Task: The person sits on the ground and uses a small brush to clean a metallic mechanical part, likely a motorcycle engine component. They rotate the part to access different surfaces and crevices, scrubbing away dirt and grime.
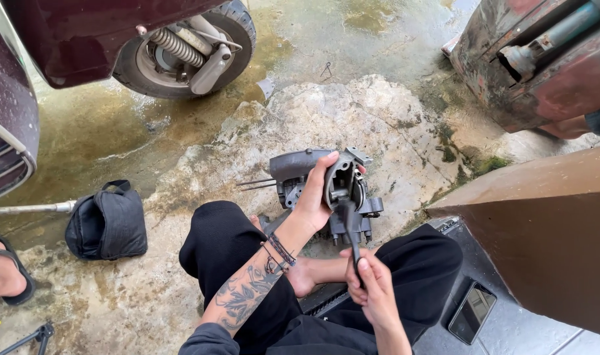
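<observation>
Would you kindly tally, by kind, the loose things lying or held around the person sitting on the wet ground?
Engine part, gripped by the left hand: 1
Dark hand tool, held in the right hand: 1
Black bag: 1
Phone: 1
Total: 4

Our tattooed left hand [315, 197] reaches forward, fingers curled closed in a grip; our right hand [372, 284] sits nearer, fist wrapped tight, wrist bent.

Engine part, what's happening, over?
Left hand grips engine part. Right hand holds tool, tip inside. Bag, phone lie clear.
</observation>
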